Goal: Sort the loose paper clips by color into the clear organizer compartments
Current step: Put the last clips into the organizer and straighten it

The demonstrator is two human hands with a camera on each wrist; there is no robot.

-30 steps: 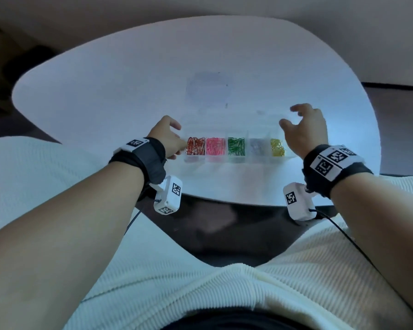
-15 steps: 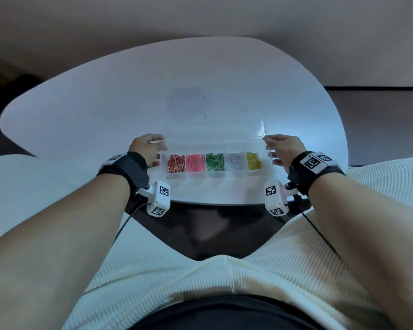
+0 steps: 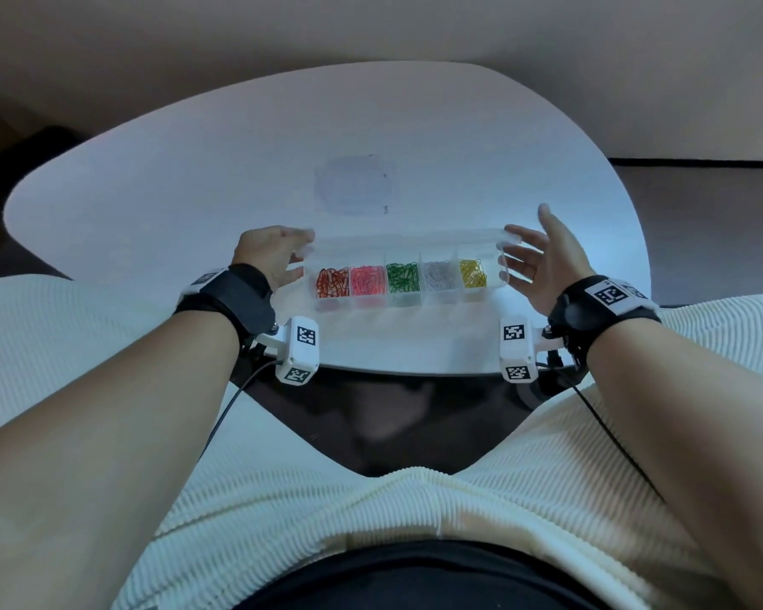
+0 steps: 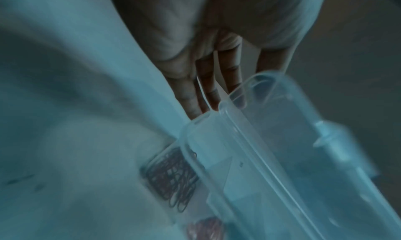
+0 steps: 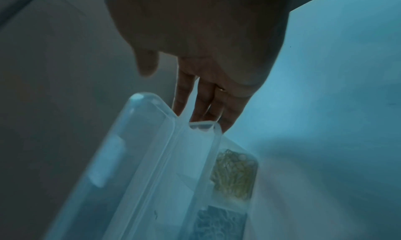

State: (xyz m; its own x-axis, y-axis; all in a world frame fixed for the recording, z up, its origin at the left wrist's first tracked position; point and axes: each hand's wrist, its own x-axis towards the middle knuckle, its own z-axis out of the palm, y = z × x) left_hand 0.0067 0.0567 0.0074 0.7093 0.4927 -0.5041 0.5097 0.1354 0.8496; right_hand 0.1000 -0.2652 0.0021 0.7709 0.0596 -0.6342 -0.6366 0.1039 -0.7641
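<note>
A clear organizer [image 3: 408, 301] sits near the table's front edge. Its five compartments hold red clips [image 3: 332, 282], pink clips [image 3: 366, 279], green clips [image 3: 402, 277], white clips [image 3: 439, 275] and yellow clips [image 3: 473, 273]. Its clear lid [image 3: 408, 239] is hinged at the back and stands tilted over the compartments. My left hand [image 3: 274, 257] has straight fingers [image 4: 206, 89] against the lid's [image 4: 282, 140] left end. My right hand [image 3: 542, 261] is spread at the right end, with its fingers [image 5: 206, 103] beside the lid [image 5: 130, 158] corner. Red clips [image 4: 173, 178] and yellow clips [image 5: 234, 173] show through the plastic.
The white rounded table [image 3: 194, 191] stretches beyond the organizer, with a faint grey smudge [image 3: 353, 187] and a tiny dark speck [image 3: 385, 209] on it, too small to identify. My lap lies just below the front edge [image 3: 415, 372].
Both hands came in to the organizer's ends. The lid has swung up from behind and now tilts over the compartments. The fingers have straightened since half a second ago.
</note>
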